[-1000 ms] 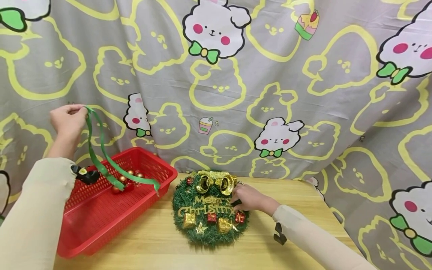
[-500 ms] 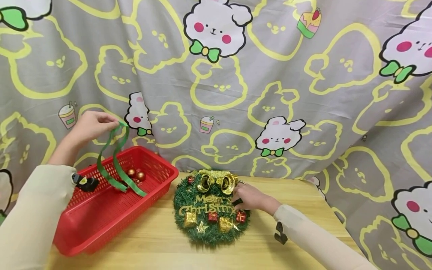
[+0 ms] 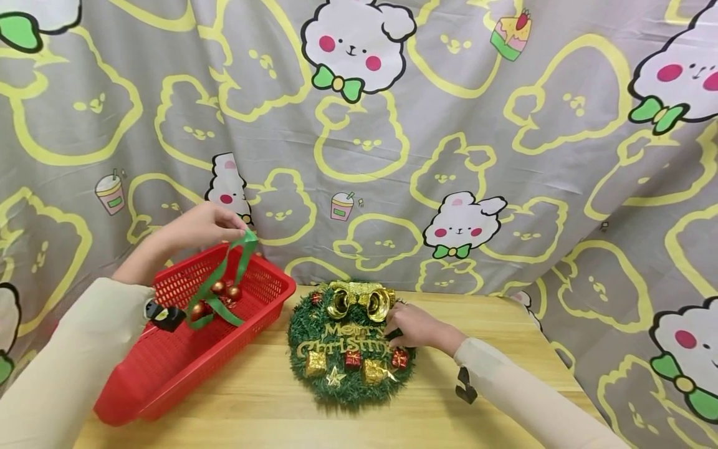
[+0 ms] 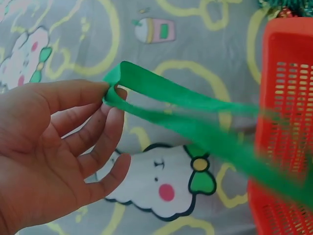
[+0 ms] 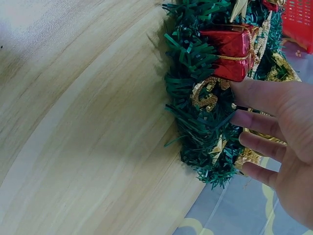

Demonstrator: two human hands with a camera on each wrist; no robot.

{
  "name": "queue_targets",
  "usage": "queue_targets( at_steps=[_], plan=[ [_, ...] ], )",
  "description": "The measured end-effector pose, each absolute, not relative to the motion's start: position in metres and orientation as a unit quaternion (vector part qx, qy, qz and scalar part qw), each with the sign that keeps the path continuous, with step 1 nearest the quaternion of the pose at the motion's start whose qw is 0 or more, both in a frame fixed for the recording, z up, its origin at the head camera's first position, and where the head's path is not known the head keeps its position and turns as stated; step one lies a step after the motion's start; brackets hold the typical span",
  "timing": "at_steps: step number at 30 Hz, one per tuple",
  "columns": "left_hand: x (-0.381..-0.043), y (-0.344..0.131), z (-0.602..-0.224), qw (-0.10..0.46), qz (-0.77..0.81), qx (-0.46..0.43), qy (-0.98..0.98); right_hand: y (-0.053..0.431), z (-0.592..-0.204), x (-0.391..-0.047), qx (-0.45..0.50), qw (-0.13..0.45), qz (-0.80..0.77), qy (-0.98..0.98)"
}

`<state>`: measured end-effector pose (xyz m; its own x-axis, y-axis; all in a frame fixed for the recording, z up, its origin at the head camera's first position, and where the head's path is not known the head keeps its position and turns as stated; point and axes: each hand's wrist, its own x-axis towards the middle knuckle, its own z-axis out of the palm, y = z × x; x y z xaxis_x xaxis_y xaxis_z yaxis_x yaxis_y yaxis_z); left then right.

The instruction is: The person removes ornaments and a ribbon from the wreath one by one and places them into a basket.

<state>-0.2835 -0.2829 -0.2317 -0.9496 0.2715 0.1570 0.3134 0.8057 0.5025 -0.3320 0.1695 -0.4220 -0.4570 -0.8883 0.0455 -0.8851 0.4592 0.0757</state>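
In the head view, my left hand is held over the far part of a red plastic basket. Its thumb and index finger pinch a folded green ribbon at the fold; the other fingers are loosely bent. The ribbon's two tails hang down into the basket, beside copper-coloured balls. A green Christmas wreath lies flat on the table, bearing gold "Merry Christmas" lettering, gold bells, and small red and gold gift boxes. My right hand grips the wreath's right side, fingertips among the tinsel and covering the lettering's end.
The basket stands on the wooden table, left of the wreath. A grey curtain with cartoon bears hangs behind the table and along its right side. Black straps are on both sleeves.
My left hand has moved right and downward with the ribbon, and the ribbon's tails have dropped lower into the basket. My right hand stays in place on the wreath.
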Motion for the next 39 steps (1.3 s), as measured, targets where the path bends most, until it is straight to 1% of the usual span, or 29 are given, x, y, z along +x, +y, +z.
queue_targets(
  at_steps=[7,15,26,36,39],
  plan=[
    [-0.289,-0.275,-0.245,0.014,-0.277,-0.183,-0.943,0.168,-0.422,-0.332,0.515,0.036,-0.024,-0.856],
    [-0.294,-0.285,-0.263,-0.011,-0.279,-0.176,-0.944,0.167,-0.421,-0.332,0.516,0.034,-0.025,-0.855],
    [-0.296,-0.323,-0.29,-0.041,-0.263,-0.138,-0.954,0.167,-0.42,-0.331,0.517,0.031,-0.025,-0.855],
    [-0.287,-0.356,-0.313,-0.065,-0.273,-0.107,-0.954,0.167,-0.421,-0.333,0.509,0.025,-0.029,-0.86],
    [-0.285,-0.364,-0.319,-0.08,-0.279,-0.101,-0.951,0.166,-0.422,-0.334,0.508,0.024,-0.029,-0.861]
  ],
)
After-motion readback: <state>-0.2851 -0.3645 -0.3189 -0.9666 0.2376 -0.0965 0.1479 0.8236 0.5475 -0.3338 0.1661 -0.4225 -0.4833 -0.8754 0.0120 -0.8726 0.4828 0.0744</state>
